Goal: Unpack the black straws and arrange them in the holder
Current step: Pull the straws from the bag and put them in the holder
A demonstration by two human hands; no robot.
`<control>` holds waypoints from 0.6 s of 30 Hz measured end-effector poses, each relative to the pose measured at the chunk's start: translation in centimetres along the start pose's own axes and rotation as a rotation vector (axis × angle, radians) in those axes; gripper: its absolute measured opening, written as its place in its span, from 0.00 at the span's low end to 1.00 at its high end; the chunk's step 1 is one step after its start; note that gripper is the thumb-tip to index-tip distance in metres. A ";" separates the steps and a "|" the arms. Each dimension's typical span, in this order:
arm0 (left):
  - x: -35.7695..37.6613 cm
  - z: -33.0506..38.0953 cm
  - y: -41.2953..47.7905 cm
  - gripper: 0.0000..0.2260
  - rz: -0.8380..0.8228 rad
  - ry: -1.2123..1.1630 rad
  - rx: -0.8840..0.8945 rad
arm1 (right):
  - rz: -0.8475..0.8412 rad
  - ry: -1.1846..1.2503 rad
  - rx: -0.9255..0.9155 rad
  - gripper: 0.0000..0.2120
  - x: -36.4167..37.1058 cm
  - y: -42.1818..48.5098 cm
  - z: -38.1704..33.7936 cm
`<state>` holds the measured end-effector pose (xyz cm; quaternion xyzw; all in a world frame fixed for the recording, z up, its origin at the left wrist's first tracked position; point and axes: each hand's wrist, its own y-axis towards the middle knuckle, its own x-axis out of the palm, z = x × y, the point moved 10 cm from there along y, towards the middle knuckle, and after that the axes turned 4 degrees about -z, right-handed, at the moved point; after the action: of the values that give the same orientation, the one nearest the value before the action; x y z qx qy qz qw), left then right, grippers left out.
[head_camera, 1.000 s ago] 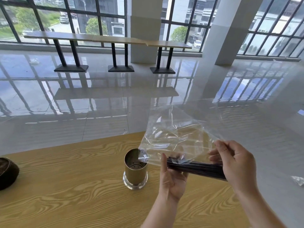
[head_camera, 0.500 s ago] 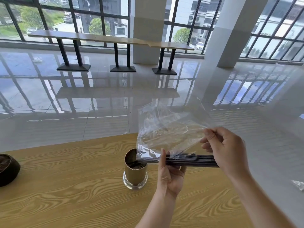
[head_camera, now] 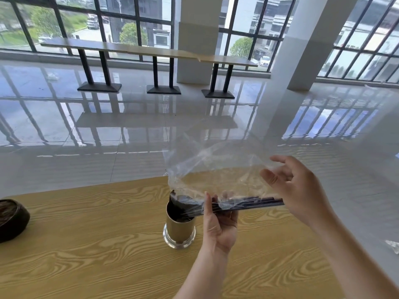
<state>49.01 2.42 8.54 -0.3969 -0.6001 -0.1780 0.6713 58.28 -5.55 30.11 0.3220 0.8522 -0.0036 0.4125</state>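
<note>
Left hand (head_camera: 219, 225) grips the straws (head_camera: 267, 202) through the bag (head_camera: 216, 169) (tips over the holder (head_camera: 180, 230) mouth); right hand (head_camera: 300, 190) fingers spread loose.

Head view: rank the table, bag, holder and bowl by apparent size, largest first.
1. table
2. bag
3. holder and bowl: look alike, bowl cut off by the frame edge, so unranked.

Head-worn view, angled down, hands close
</note>
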 end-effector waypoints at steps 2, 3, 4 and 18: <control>0.0 0.1 0.0 0.11 0.006 -0.011 0.005 | -0.018 0.027 0.052 0.30 -0.3 -1.0 1.7; -0.1 0.1 0.0 0.11 0.007 -0.013 0.006 | -0.022 0.038 0.074 0.30 -0.4 -1.7 2.6; -0.1 0.2 0.0 0.11 0.010 -0.013 0.006 | -0.026 0.047 0.107 0.30 -0.6 -2.3 3.5; -0.3 1.1 -0.1 0.25 0.017 0.029 0.007 | 0.180 0.214 -0.006 0.07 -1.5 -2.1 1.4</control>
<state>48.16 3.10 8.30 -0.3971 -0.5875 -0.1758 0.6829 58.83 -8.43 29.69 0.3946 0.8589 0.0704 0.3188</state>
